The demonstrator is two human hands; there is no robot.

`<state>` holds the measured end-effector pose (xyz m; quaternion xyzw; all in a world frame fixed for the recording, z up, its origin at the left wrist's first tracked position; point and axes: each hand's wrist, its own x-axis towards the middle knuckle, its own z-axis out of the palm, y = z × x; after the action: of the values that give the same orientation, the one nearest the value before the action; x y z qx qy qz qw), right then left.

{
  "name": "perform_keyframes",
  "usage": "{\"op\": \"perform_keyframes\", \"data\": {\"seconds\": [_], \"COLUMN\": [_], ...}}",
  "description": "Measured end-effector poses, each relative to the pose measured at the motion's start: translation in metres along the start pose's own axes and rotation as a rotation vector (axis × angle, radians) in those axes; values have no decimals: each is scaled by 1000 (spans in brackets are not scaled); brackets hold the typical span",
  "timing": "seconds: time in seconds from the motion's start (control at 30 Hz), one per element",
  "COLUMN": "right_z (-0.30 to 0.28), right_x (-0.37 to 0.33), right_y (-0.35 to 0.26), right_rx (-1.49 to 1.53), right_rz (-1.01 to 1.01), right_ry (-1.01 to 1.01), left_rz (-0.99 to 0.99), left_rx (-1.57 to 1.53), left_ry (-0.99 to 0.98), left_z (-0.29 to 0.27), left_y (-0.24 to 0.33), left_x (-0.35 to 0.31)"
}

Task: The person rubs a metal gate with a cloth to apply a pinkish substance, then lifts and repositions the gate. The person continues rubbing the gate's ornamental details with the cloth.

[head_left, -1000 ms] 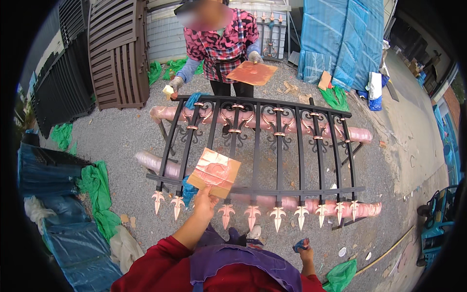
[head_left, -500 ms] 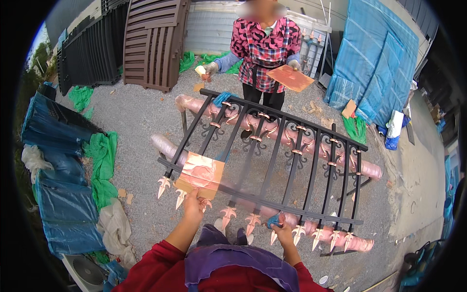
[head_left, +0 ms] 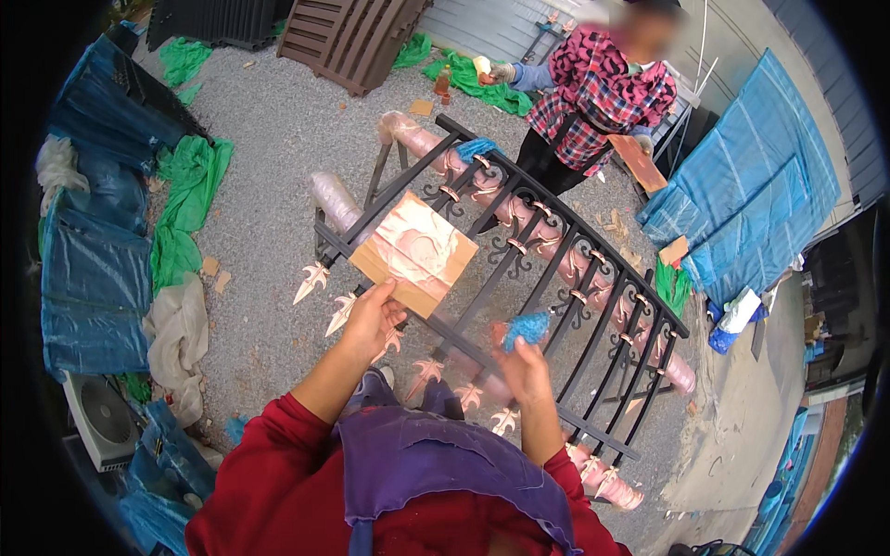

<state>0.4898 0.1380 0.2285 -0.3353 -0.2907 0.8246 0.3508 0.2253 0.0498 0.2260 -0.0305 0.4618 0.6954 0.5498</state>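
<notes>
A black metal fence panel (head_left: 567,214) lies across two supports wrapped in pinkish plastic (head_left: 336,202), with copper-coloured finials (head_left: 426,372) along its near side. Copper colour also marks its scrollwork. My left hand (head_left: 375,320) grips the near edge of a square piece of cardboard (head_left: 445,258), smeared with copper-pink paint, above the panel's left part. In my right hand (head_left: 526,371) is a crumpled blue cloth (head_left: 527,330), pinched by the fingers right of the cardboard, over the bars. Something reddish shows beside the cloth, too blurred to name.
Across the panel stands a person (head_left: 603,83) holding a paint-smeared board (head_left: 637,163) and a small pale thing (head_left: 481,66). Another blue cloth (head_left: 477,149) lies on the far rail. Blue-wrapped stacks (head_left: 97,278), green sheeting (head_left: 190,208) and an outdoor fan unit (head_left: 102,417) line the left.
My right hand has risen with the blue cloth from the near finials to beside the cardboard. The cardboard has turned somewhat. The whole view has tilted, and the other person's board hangs more steeply.
</notes>
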Motion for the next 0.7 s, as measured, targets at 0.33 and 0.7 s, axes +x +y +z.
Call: {"op": "perform_keyframes", "data": {"seconds": [0.33,0.7], "right_z": [103,111], "right_x": [46,43], "right_y": [51,102], "right_rx": [-210,-500], "right_rz": [270,459], "right_ry": [-337,-371], "left_rz": [84,62], "left_rx": [13,95], "left_ry": [111,39], "left_z": [-30,-85], "left_y": [20,-2], "left_x": [-27,-54]}}
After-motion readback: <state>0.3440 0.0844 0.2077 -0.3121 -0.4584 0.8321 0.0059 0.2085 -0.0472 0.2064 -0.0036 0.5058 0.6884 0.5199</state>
